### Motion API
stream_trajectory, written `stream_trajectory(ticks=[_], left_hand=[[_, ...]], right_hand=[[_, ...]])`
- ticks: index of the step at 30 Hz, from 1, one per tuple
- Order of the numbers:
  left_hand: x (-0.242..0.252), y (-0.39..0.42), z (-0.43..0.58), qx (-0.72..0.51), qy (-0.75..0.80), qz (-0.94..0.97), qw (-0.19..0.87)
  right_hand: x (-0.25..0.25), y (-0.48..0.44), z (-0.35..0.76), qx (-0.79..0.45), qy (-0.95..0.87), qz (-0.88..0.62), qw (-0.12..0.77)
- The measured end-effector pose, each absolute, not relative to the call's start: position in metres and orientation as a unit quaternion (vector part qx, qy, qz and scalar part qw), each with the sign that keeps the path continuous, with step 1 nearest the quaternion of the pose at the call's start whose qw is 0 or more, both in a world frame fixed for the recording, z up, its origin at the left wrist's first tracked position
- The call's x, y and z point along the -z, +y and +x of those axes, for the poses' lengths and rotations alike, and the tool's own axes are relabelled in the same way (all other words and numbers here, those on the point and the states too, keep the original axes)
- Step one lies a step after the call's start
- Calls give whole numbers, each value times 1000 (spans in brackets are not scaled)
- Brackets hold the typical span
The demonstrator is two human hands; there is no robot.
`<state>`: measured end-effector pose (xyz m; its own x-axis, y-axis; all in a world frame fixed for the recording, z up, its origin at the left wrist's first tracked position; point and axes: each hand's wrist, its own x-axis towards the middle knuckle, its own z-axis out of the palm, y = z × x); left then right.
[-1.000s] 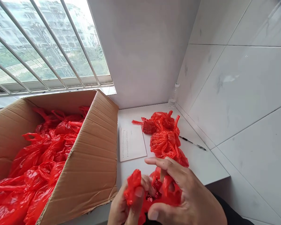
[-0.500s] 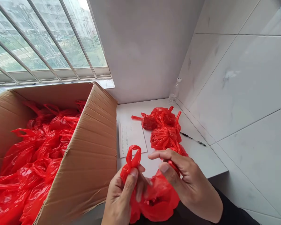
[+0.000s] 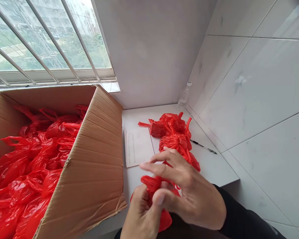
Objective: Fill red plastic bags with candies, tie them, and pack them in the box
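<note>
My left hand (image 3: 142,215) is closed on a red plastic bag (image 3: 165,221), just in front of the table. A gathered red loop of the bag sticks up above my left thumb. My right hand (image 3: 189,186) reaches over the bag from the right. Its foremost fingers are stretched out and apart, and its thumb lies close against the bunched plastic. The two hands cover much of the bag, so its contents and the place where the thumb meets the plastic are hidden.
A cardboard box (image 3: 94,159) full of red bags (image 3: 40,159) stands on the left. On the white table (image 3: 214,172) are tied red bags (image 3: 173,126), a printed booklet (image 3: 139,149), a pen (image 3: 203,146) and a plastic bottle (image 3: 183,98). A barred window (image 3: 54,39) is behind the box.
My right hand has moved left over my left hand, with its fingers spreading. The bag's upright loop has folded over and sits lower. The view has shifted slightly.
</note>
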<state>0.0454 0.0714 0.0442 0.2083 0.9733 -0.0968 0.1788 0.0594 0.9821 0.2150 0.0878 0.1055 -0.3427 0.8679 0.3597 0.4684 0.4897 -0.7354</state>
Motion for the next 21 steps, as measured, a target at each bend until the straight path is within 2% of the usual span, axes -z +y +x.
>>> stream_trajectory(ticks=[5, 11, 16, 21], left_hand=[[-52, 85, 55, -416, 480, 364, 682], [-49, 92, 52, -445, 436, 235, 746], [-52, 90, 41, -402, 439, 377, 710], [-49, 83, 38, -385, 474, 509, 606]], right_hand=[[-93, 94, 230, -345, -706, -496, 369], [-81, 81, 224, -384, -698, -463, 388], [-72, 90, 226, -380, -698, -446, 412], [-61, 101, 228, -462, -673, -455, 355]])
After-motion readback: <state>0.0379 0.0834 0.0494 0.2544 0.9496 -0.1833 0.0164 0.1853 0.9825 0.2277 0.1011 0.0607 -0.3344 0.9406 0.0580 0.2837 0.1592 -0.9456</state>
